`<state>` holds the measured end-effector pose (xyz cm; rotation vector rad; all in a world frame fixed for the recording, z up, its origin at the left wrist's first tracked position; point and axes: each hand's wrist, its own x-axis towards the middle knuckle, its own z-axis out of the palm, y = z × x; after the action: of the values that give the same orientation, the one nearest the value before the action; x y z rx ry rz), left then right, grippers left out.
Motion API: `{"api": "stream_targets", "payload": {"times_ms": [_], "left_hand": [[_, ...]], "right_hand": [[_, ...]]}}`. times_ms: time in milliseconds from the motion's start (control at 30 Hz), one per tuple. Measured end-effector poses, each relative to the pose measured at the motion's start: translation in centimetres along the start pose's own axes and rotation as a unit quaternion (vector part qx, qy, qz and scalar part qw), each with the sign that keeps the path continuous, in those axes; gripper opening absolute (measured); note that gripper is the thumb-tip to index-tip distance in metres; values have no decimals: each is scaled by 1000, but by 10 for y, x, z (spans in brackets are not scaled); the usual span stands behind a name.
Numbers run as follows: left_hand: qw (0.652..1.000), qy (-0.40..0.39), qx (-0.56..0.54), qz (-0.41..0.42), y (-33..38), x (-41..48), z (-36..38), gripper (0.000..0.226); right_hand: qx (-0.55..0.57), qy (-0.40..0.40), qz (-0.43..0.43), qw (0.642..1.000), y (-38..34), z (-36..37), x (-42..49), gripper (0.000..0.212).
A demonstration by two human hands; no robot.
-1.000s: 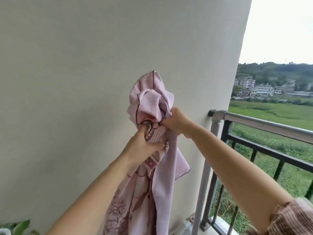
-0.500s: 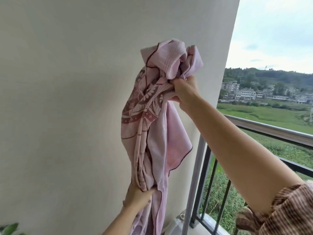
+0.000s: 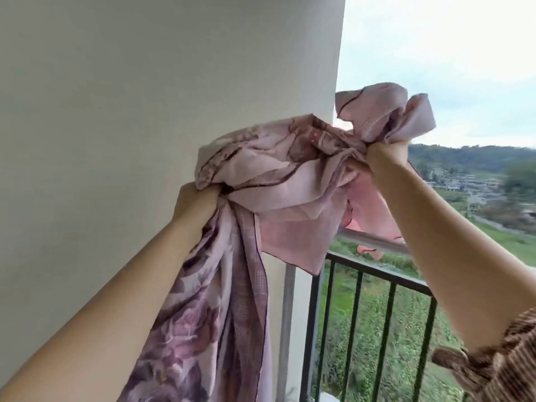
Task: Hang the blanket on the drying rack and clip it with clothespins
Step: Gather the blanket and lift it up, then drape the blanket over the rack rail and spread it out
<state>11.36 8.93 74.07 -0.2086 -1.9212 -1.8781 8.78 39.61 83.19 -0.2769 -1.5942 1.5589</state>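
A pink blanket [image 3: 290, 181] with a dark rose print is bunched up in the air between both hands. My left hand [image 3: 197, 203] grips a gathered fold at mid-left, and a long tail hangs down from it past the frame's bottom. My right hand [image 3: 383, 158] is raised higher at the right, fisted on another bunch whose loose end flares above the fist. The stretch between the hands sags in folds. No drying rack or clothespins are in view.
A plain pale wall [image 3: 145, 97] fills the left half, ending at a corner. A balcony railing [image 3: 374, 277] with a metal top rail and dark vertical bars runs along the right, below the blanket. Beyond it lie green fields, buildings and hills.
My left hand rose from low on the hanging tail to chest height. My right hand swung right, past the wall corner, spreading the blanket sideways. The view turned toward the railing.
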Motion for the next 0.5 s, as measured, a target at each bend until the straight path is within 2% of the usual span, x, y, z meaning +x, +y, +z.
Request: {"api": "stream_targets", "payload": {"times_ms": [100, 133, 200, 233, 300, 367, 433, 500], "left_hand": [[994, -80, -50, 45, 62, -4, 50, 8], [991, -104, -60, 54, 79, -6, 70, 13], [982, -151, -91, 65, 110, -18, 109, 27], [976, -172, -107, 77, 122, -25, 128, 24], [959, -226, -136, 103, 145, -42, 165, 11], [943, -270, -151, 120, 163, -61, 204, 19], [925, -334, -143, 114, 169, -66, 246, 25], [908, -401, -91, 85, 160, -66, 287, 39]], "right_hand": [[136, -40, -5, 990, -26, -42, 12, 33], [157, -68, -5, 985, -38, -54, 12, 40], [151, -107, -1, 983, -49, -82, 25, 68], [136, -123, 2, 983, -52, -97, 33, 68], [42, -127, 19, 991, -57, -127, 31, 37], [-146, -127, 14, 981, -51, -164, 35, 7], [-282, -126, 35, 950, -41, -204, 49, 13], [-368, -113, 55, 921, -34, -240, 56, 24]]}}
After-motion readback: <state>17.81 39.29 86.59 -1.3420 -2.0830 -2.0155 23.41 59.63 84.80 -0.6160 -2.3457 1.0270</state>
